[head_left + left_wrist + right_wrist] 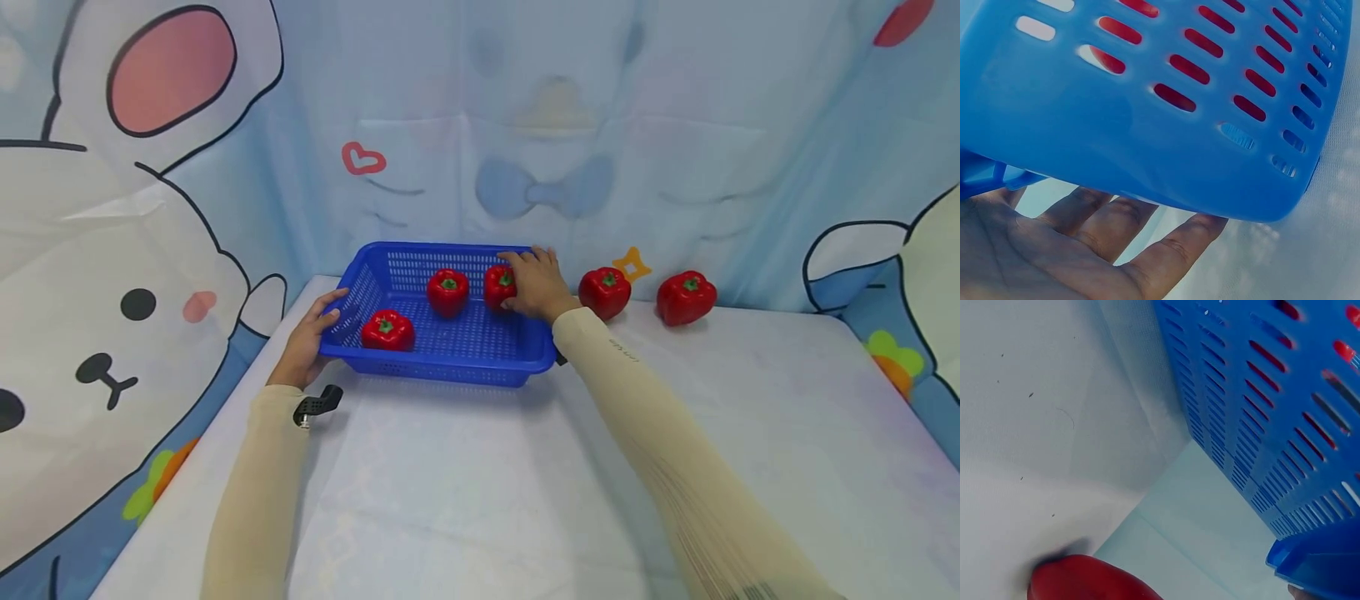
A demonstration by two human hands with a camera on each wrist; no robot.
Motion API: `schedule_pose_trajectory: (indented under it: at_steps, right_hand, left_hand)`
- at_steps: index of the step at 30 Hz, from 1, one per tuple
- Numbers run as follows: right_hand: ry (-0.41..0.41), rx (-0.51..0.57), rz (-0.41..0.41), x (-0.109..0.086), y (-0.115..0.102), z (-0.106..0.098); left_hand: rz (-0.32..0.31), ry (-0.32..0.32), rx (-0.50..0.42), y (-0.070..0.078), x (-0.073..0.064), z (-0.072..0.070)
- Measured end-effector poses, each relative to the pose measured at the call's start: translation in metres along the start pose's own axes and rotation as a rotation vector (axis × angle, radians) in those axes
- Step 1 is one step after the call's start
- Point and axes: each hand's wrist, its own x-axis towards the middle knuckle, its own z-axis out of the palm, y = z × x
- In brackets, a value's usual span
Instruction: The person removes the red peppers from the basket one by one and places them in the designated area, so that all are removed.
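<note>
A blue slotted plastic basket (450, 364) stands toward the back of the table with three red bell peppers in it. One bell pepper (387, 330) lies at the front left, another (447, 292) near the middle. The third pepper (498, 287) is partly covered by my right hand (538, 283), which holds the basket's right rim, its thumb on the inner side beside that pepper. My left hand (303, 340) grips the left rim; in the left wrist view its fingers (1175, 253) reach along the basket's underside.
Two more red bell peppers, one near (604, 292) and one farther out (686, 297), rest on the table right of the basket. A light blue cartoon-print curtain (675, 167) hangs directly behind the white-covered table (465, 500).
</note>
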Motion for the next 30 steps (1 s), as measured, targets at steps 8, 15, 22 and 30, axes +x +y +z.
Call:
schedule_pose_trajectory:
  at_steps: [8,15,22,30]
  right_hand:
    - [0.013,-0.001,-0.024,0.001,0.003,0.002]
    - [-0.021,0.046,-0.034,0.001,0.004,0.003]
    - [0.012,0.12,-0.094,-0.002,0.006,0.001]
    - [0.157,0.503,-0.038,-0.012,0.01,0.003]
  left_hand:
    - [0.003,-0.001,-0.011,0.0,-0.001,0.0]
    - [-0.008,0.012,0.003,-0.001,-0.001,0.001]
    - [-0.018,0.018,0.008,0.001,0.001,0.0]
    - [-0.009,-0.001,0.0,-0.001,0.0,0.0]
